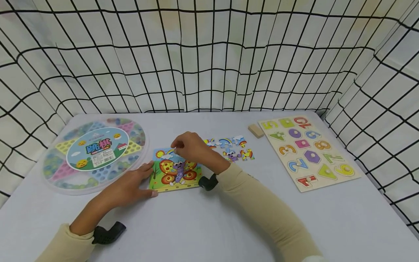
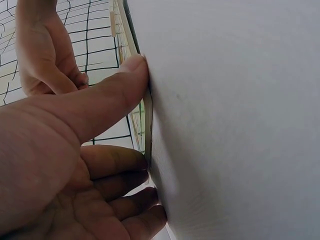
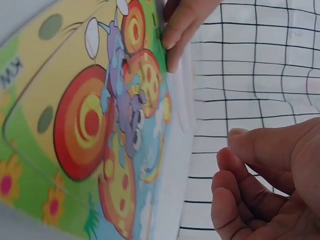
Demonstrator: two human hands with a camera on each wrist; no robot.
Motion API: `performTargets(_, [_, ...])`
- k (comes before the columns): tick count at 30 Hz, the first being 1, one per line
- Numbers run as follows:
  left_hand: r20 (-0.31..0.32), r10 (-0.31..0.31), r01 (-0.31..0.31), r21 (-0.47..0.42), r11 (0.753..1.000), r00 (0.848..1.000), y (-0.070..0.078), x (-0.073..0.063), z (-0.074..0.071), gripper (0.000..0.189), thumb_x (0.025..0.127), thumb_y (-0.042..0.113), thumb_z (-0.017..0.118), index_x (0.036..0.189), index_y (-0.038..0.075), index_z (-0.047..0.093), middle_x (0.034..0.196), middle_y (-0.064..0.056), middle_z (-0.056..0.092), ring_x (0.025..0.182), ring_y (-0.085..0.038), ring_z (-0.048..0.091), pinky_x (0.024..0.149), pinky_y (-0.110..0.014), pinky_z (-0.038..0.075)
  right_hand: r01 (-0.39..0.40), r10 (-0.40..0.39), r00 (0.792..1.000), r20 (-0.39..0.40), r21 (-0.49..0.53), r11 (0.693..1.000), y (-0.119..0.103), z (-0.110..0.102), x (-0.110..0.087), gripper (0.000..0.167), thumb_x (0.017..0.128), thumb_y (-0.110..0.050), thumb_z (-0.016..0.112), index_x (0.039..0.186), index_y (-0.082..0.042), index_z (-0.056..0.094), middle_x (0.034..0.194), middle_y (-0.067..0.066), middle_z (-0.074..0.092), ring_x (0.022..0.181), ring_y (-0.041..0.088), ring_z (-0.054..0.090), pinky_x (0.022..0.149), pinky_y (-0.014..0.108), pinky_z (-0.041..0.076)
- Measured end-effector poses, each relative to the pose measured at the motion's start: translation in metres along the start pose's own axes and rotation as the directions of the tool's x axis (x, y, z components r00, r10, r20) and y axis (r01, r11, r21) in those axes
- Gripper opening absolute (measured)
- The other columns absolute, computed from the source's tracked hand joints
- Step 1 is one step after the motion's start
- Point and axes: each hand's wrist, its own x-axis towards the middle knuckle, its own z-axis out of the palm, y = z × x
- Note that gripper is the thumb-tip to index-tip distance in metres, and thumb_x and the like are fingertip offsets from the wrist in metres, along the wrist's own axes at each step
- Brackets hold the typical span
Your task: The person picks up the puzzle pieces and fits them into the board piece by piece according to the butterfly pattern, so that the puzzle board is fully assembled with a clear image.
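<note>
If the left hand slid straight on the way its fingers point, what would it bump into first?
It already touches it: the left hand lies flat with fingertips against the left edge of the colourful butterfly jigsaw board. Pushing on would probably shove that board towards the right hand above it.

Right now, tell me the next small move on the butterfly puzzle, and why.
Probably press down at the top left corner with the right hand. Its curled fingers sit over the butterfly puzzle there, while the left hand lies flat against the left edge, steadying the board. Whether a piece is pinched cannot be told.
</note>
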Motion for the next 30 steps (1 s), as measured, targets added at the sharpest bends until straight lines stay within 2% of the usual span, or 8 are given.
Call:
performTargets(7, [0.002,0.012,-0.012,-0.006,1.0,1.0,0.001,0.0,-0.001,0.084,0.084,0.038,0.075,0.143,-0.011,0.039,0.153,-0.027,0.026,0.138,-0.049,0.024,0.105,-0.062,0.029,0.026,-0.027,0.999,0.035,0.025,0.999,0.01,-0.026,-0.018,0.023,0.095,-0.011,0.063,0.116,-0.003,0.07,0.101,0.003,0.067,0.091,0.014,0.059,0.077,0.023,0.049])
performTargets(14, [-0.002,0.001,-0.001,0.002,1.0,1.0,0.002,-0.001,-0.001,0.085,0.084,0.036,0.076,0.143,-0.01,0.038,0.154,-0.027,0.026,0.138,-0.049,0.024,0.105,-0.061,0.03,0.021,-0.021,0.999,0.033,0.014,1.0,0.033,-0.044,-0.029,0.024,0.094,-0.01,0.065,0.116,-0.002,0.07,0.1,0.002,0.068,0.09,0.015,0.06,0.075,0.023,0.05])
performTargets(21, [0.002,-0.001,0.001,-0.009,1.0,1.0,0.001,-0.003,0.0,0.083,0.085,0.035,0.076,0.143,-0.011,0.038,0.154,-0.027,0.024,0.139,-0.049,0.022,0.106,-0.062,0.027,-0.002,0.002,1.0,0.027,0.001,1.0,0.059,-0.057,-0.042,0.025,0.093,-0.011,0.067,0.116,-0.002,0.07,0.096,0.001,0.068,0.089,0.015,0.06,0.077,0.025,0.051])
performTargets(30, [0.014,-0.009,0.009,-0.003,1.0,1.0,0.003,-0.002,0.002,0.083,0.085,0.035,0.076,0.143,-0.01,0.038,0.155,-0.026,0.024,0.139,-0.048,0.021,0.106,-0.061,0.027,-0.068,0.069,0.998,0.011,-0.049,0.996,0.085,-0.069,-0.063,0.032,0.091,-0.012,0.069,0.121,-0.003,0.067,0.096,0.002,0.064,0.09,0.017,0.056,0.078,0.031,0.048])
